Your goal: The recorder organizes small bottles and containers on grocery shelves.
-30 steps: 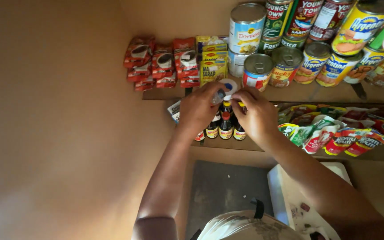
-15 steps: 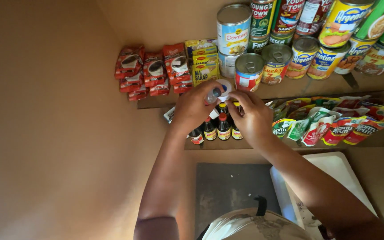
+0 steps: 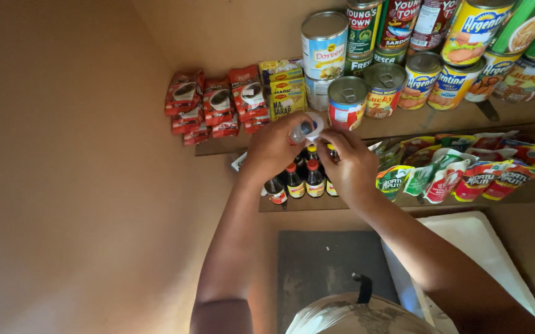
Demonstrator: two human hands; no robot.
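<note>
My left hand (image 3: 275, 148) grips a small clear bottle with a white cap (image 3: 305, 130), held tilted in front of the upper shelf. My right hand (image 3: 349, 166) reaches among several small dark sauce bottles with red and yellow caps (image 3: 304, 180) standing on the lower shelf (image 3: 335, 204); its fingers touch the bottles at the back, and what they hold is hidden. Both forearms stretch up from the bottom of the view.
The upper shelf (image 3: 403, 124) carries red sachets (image 3: 215, 105), yellow seasoning packs (image 3: 285, 93) and stacked tin cans (image 3: 403, 55). Colourful pouches (image 3: 459, 170) lie on the lower shelf at right. A brown wall fills the left. Below sit a grey board (image 3: 323, 266) and a white tray (image 3: 478, 247).
My left hand has lifted the small clear bottle slightly up and left. The right hand stays among the dark bottles. The view has shifted a little.
</note>
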